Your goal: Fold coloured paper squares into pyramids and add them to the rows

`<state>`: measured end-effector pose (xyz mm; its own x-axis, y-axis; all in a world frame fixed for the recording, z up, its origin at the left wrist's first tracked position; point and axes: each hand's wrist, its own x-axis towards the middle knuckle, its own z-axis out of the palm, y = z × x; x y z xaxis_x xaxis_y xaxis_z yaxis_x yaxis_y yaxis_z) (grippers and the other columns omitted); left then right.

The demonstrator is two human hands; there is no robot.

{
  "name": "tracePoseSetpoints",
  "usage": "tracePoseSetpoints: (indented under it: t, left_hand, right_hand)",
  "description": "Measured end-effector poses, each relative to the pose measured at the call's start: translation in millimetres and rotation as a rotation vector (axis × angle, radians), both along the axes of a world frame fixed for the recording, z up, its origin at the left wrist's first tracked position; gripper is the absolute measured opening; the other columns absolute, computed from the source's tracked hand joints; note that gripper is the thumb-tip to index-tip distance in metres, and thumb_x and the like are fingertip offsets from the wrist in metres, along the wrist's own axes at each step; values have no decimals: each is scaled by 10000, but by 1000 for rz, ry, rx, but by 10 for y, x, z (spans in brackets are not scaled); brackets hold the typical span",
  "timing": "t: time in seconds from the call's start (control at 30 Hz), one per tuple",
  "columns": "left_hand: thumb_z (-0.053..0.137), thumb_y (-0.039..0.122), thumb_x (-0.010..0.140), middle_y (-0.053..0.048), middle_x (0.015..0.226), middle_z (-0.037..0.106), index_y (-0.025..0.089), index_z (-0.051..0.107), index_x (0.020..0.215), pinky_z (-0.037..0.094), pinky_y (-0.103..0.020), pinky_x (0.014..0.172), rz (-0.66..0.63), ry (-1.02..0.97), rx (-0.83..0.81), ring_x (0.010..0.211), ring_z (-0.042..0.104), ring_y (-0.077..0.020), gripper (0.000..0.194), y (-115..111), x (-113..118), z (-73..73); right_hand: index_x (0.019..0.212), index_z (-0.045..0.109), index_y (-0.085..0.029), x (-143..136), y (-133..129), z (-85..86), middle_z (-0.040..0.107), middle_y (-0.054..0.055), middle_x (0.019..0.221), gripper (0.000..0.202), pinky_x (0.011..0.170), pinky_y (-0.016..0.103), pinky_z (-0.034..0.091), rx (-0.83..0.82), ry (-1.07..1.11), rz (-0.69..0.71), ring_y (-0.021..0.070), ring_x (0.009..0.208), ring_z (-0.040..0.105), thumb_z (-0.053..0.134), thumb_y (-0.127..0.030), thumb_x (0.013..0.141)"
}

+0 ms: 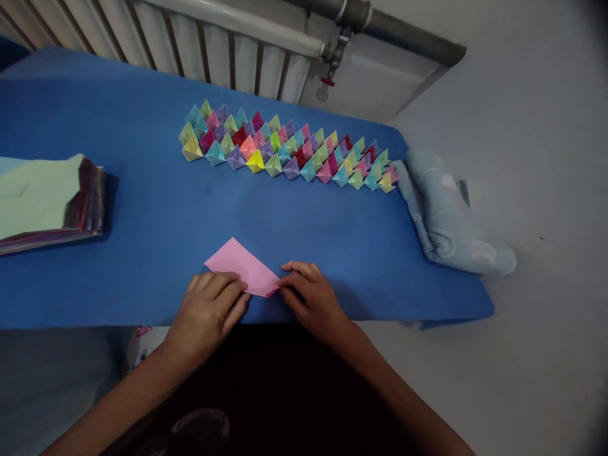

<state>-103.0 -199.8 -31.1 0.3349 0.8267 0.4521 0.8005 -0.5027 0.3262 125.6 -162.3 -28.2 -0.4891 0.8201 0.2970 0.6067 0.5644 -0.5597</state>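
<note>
A partly folded sheet of pink origami paper (pixel 242 266) lies near the front edge of the blue table. My left hand (pixel 209 307) grips its lower left edge, thumb beneath and fingers curled on top. At the paper's right corner, my right hand (pixel 311 294) pinches the tip between thumb and fingers. Farther back stand rows of small folded paper boats (pixel 289 149) in many colours, set close together. Parts of the pink sheet are hidden under my left fingers.
A thick stack of coloured paper (pixel 90 196) sits at the left. A rolled light-blue cloth (pixel 446 215) rests on the right end of the blue table (pixel 156 253). Behind the table are a white radiator (pixel 190 47) and a pipe with a red-handled valve (pixel 327 81).
</note>
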Motion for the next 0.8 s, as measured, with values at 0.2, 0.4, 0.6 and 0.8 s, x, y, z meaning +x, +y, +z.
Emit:
tracePoseSetpoints:
  t: [0.2,0.4,0.6,0.8]
  left_hand:
    - [497,310,990,-92,957,687,176,689,914,424,-378,749,98,3,-68,880,588,-246,246,38,-9,-16]
    - [498,330,986,-96,961,683,165,680,879,411,-391,754,149,9,-121,895,584,-260,267,64,-3,3]
    - [496,331,988,-84,964,689,174,666,868,397,-388,755,153,3,-151,890,581,-253,260,68,3,17]
    - [473,346,995,-88,969,691,173,656,876,400,-391,754,181,39,-155,881,580,-249,278,68,3,3]
  right_hand:
    - [890,672,-209,-49,15,28,674,105,1154,98,913,429,514,-81,4,-70,230,1062,629,583,-209,931]
    - [816,653,-196,-117,46,65,681,115,1123,110,930,439,493,-143,-15,-113,241,1091,617,614,-218,916]
    - [759,615,-201,-161,62,108,664,99,1112,147,932,427,477,-223,-20,-167,228,1085,602,628,-215,904]
    - [726,577,-192,-177,76,126,646,95,1100,174,942,407,459,-259,-24,-179,221,1091,590,634,-195,890]
